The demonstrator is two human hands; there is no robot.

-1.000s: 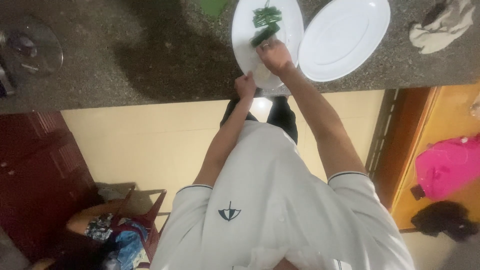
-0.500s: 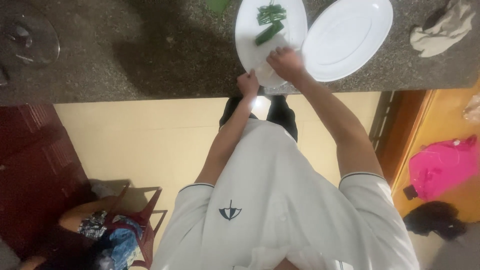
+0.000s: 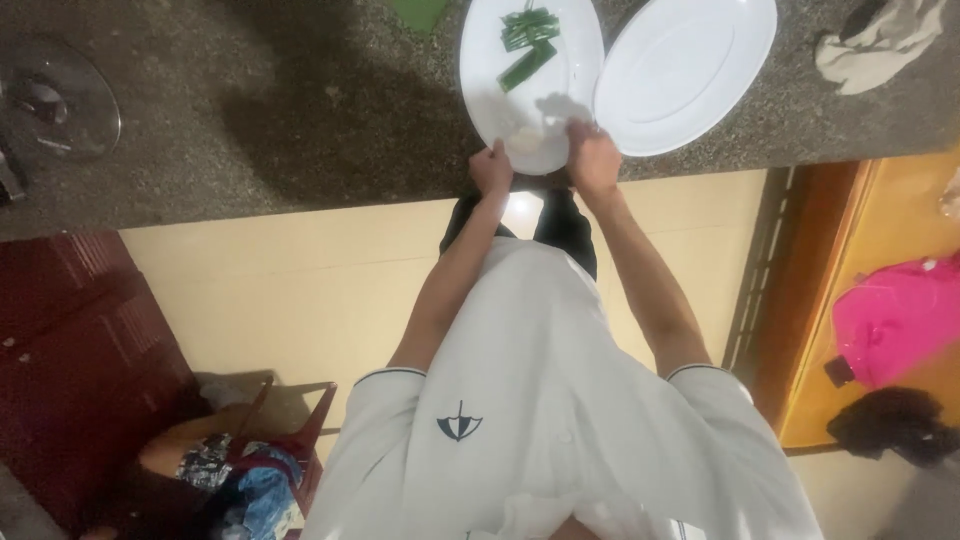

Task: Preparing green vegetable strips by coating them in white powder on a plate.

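White oval plate [image 3: 490, 90] is sitting at the granite counter [image 3: 300, 130] edge, green stalks [image 3: 527, 45] on its far half. Your left hand [image 3: 492, 168] and right hand [image 3: 592, 155] are pinching its near rim; keep it level so nothing slides.

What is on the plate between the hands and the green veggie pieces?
In the head view, only bare white plate lies between the green vegetable pieces and the left hand and right hand at its near rim.
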